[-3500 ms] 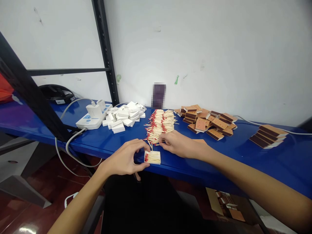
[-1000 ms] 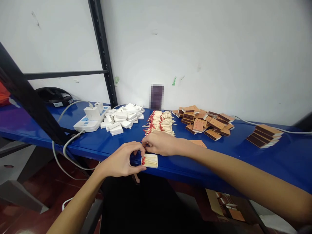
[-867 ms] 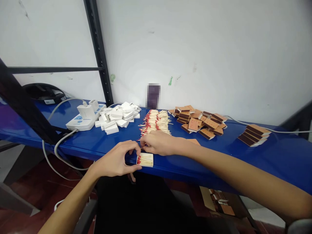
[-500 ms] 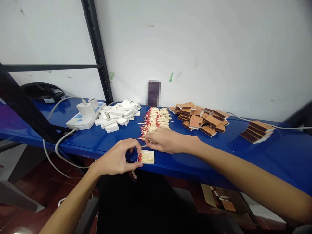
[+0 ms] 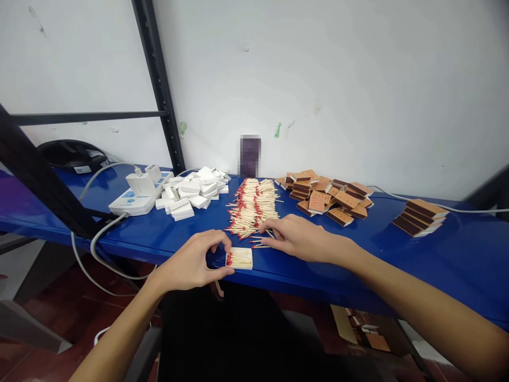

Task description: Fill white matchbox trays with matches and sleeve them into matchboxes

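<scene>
My left hand (image 5: 201, 258) grips the left end of a small white matchbox tray (image 5: 246, 265), thumb at the near side and fingers at the far side. Inside the tray lie several red-tipped matches, their heads to the left. My right hand (image 5: 296, 237) is curled at the near right edge of a big pile of matches (image 5: 254, 204). Its thumb and fingers close around a few loose matches (image 5: 258, 241), with red heads sticking out to the left; the exact grip is partly hidden.
White matchbox trays (image 5: 191, 191) are heaped at the left, beside a power strip (image 5: 137, 204) with cables. Brown matchboxes (image 5: 338, 199) form a heap at the right, with a neat stack (image 5: 419, 217) farther right. A black metal post (image 5: 161, 85) stands at the back left.
My right hand has moved right, away from the tray, to the near right edge of the match pile. The left hand stays on the tray.
</scene>
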Available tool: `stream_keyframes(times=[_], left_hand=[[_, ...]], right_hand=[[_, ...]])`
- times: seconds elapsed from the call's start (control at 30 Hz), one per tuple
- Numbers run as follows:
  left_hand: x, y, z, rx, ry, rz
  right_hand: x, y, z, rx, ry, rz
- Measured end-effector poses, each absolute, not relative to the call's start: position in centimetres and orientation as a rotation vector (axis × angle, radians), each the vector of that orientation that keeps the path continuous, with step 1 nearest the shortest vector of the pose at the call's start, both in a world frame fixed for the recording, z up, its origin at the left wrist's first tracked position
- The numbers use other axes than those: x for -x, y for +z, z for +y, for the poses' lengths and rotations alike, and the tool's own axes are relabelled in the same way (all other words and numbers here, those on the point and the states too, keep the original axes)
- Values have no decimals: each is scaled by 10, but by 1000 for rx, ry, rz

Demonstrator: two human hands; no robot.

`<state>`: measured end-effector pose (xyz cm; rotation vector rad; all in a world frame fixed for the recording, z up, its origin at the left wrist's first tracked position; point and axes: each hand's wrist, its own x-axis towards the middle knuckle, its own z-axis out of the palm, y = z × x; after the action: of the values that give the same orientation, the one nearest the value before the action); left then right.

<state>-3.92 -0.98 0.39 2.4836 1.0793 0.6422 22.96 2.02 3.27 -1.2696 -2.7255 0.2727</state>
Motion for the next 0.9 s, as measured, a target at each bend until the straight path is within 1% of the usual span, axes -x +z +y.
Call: stream_keyframes(times=[0.17, 0.43, 0.7, 0.83, 0.9], left_hand=[[39, 5, -10, -2466, 633, 1099], [38, 5, -11, -2441, 639, 1135], [39, 5, -9, -2387, 625, 1172], [37, 10, -5, -2328, 593, 1179], [35, 14, -4, -2328, 569, 1172]], right_hand=[[-231, 34, 19, 1261, 339, -2759], [-227, 32, 19, 1244, 515, -2665], [-234, 44, 24, 1244, 920, -2700], [-233, 52, 27, 1298, 1027, -2751], [-231, 54, 25, 1296, 995, -2776]])
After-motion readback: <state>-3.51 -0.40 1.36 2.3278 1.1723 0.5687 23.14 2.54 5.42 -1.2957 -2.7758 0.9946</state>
